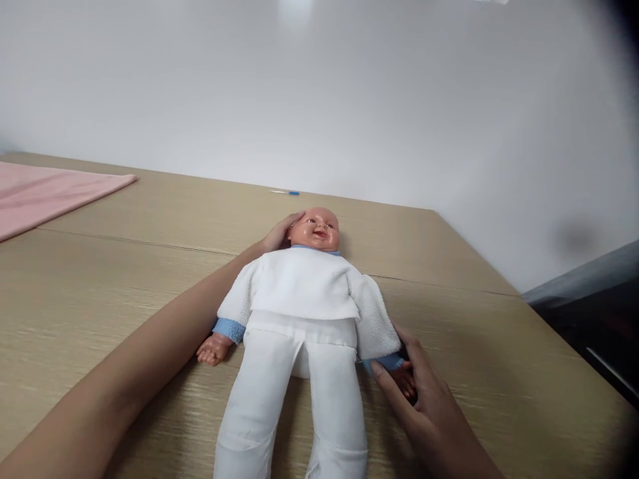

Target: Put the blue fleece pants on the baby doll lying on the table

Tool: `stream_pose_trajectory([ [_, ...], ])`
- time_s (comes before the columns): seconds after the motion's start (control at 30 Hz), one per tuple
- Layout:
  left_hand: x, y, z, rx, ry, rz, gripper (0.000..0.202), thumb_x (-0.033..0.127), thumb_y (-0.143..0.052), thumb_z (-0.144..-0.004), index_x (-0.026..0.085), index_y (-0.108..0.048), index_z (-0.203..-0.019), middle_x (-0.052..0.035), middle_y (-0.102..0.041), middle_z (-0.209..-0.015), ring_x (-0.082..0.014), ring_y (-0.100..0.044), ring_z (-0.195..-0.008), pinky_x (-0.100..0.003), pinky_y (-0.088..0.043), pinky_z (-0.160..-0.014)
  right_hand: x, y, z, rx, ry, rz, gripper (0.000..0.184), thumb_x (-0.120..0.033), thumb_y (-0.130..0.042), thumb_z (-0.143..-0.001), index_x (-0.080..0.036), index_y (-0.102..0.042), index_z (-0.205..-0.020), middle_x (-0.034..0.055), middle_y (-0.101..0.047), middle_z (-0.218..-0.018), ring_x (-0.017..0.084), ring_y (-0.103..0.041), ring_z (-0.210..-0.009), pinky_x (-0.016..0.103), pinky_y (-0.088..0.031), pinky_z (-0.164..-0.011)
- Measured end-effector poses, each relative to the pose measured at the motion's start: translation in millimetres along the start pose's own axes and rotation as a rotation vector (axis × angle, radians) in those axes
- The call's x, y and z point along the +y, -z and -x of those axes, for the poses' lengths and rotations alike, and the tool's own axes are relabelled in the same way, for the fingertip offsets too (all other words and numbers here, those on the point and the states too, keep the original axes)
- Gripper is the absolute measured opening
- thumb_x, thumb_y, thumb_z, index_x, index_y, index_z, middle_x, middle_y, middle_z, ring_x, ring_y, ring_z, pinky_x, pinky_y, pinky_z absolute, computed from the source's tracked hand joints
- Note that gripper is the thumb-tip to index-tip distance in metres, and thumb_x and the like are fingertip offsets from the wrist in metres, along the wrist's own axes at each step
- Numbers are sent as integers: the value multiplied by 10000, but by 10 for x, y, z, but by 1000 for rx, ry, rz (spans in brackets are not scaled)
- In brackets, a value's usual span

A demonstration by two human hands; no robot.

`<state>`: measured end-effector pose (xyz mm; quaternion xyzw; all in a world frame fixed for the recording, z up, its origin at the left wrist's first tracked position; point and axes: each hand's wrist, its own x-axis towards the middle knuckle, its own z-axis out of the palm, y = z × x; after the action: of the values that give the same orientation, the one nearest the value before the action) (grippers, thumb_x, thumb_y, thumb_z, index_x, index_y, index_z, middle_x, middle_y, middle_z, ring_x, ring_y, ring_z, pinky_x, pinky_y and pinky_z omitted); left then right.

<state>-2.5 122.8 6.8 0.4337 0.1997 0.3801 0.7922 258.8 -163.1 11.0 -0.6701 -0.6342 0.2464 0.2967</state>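
Wood-grain tabletop (124, 286) bore the baby doll (307, 286), supine. Left hand (279, 233), unclenched, cupped its head (319, 226); right hand (422, 386) bracketed the fleece sleeve (377, 322) end, grip unclear. Step judged: positioning; next move needed head support.

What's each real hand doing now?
Left hand: open, cupped against the doll's head.
Right hand: curved around a blue cuff; whether it's gripping can't be told.

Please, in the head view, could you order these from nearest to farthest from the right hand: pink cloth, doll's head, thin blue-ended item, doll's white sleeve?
From the right hand:
1. White sleeve, right beside its fingers.
2. Doll's head, past the torso.
3. Thin blue-ended item, beyond the head.
4. Pink cloth, far left.
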Motion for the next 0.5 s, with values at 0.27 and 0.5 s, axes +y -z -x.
stream_pose_trajectory([
  [0.27, -5, 100, -97, 7, 22, -34, 575, 600, -554, -1062, 121, -798, -1265, -164, -782, -1406, -377, -698, -1409, -518, -470, -1318, -6, 6, 4, 6, 3, 7, 677, -657, -552, -1033, -215, -514, -1544, 116, -758, -1088, 277, -720, -839, 401, -598, -738],
  [0.5, 12, 70, -64, -20, 27, -26, 593, 597, -511, -1086, 112, -794, -1277, -166, -774, -1419, -372, -689, -1421, -521, -456, -1327, 0, 4, 4, -27, -2, -36, 695, -651, -553, -1043, -224, -468, -1584, 122, -763, -1149, 269, -735, -861, 400, -608, -760],
])
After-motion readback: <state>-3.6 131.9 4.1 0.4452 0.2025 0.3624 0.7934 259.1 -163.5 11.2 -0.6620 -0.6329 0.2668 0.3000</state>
